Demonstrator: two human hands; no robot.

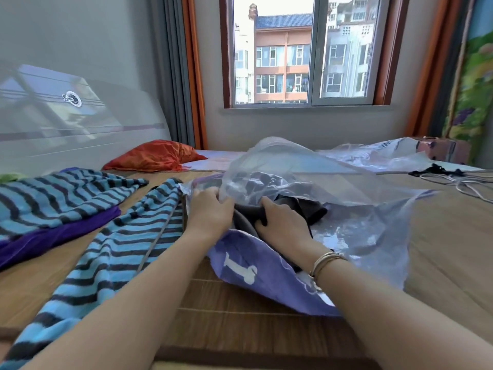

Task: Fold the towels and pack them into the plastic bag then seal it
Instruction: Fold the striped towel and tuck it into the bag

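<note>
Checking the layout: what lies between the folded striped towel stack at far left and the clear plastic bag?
Head view: a long blue-and-black striped towel lies stretched across the bamboo mat there.

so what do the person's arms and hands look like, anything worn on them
Both forearms are bare, with no sleeves in view. The right hand has thin metal bangles stacked at the wrist, gold and silver in tone. The left hand and its wrist show no jewellery or watch. No gloves on either.

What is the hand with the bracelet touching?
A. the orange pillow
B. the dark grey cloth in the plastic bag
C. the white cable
B: the right hand, wearing the bracelet, grips the dark grey cloth at the mouth of the clear plastic bag.
</note>
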